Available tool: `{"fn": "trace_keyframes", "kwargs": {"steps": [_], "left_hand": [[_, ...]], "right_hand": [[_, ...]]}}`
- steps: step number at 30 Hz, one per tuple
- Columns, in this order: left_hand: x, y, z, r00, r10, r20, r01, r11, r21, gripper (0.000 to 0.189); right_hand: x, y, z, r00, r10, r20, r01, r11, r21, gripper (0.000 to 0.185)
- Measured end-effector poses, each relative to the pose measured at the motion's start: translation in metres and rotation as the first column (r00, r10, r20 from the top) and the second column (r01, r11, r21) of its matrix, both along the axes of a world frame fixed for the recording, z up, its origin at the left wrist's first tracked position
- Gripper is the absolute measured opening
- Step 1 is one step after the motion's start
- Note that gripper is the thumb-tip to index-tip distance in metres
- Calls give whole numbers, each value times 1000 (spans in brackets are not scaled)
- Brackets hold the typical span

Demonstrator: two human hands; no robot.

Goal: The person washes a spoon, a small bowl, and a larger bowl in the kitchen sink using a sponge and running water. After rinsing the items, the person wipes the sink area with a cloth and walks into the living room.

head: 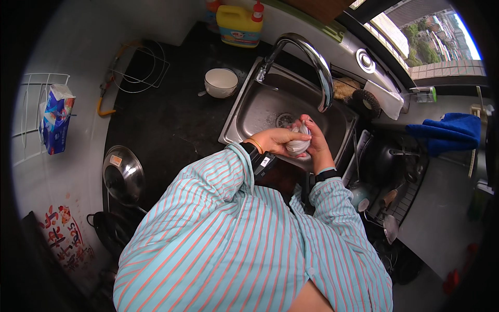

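Both hands meet over the near part of a stainless steel sink, below the curved chrome faucet. My left hand, with a yellow bangle at its wrist, presses on a bunched white cloth from the left. My right hand closes round the same cloth from the right, so it is squeezed between the two. Part of the cloth is hidden by the fingers. The drain lies just beyond the hands, with wet spots around it.
A white bowl stands left of the sink, near a yellow detergent jug. Right of the sink are a rack with a dark pan, a scrub brush and a blue towel. A metal lid leans at the far left.
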State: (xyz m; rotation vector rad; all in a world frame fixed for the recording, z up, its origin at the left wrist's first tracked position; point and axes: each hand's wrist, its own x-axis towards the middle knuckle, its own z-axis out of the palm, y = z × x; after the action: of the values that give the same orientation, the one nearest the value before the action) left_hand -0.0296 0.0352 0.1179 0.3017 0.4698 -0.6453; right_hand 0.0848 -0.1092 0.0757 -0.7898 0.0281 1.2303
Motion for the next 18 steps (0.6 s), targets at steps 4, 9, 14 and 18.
{"fn": "trace_keyframes", "kwargs": {"steps": [4, 9, 14, 18], "left_hand": [[4, 9, 16, 968, -223, 111, 164, 905, 393, 57], [18, -15, -3, 939, -344, 14, 92, 290, 953, 113], [15, -45, -31, 958, -286, -32, 80, 160, 984, 103], [10, -66, -42, 978, -207, -34, 55, 97, 994, 79]], "right_hand": [[3, 11, 16, 991, 6, 136, 6, 996, -89, 29], [-1, 23, 29, 964, 38, 262, 33, 965, -261, 25], [-6, 23, -9, 942, 45, 331, 141, 845, -515, 23], [-9, 13, -43, 923, 41, 384, 256, 679, -688, 25]]}}
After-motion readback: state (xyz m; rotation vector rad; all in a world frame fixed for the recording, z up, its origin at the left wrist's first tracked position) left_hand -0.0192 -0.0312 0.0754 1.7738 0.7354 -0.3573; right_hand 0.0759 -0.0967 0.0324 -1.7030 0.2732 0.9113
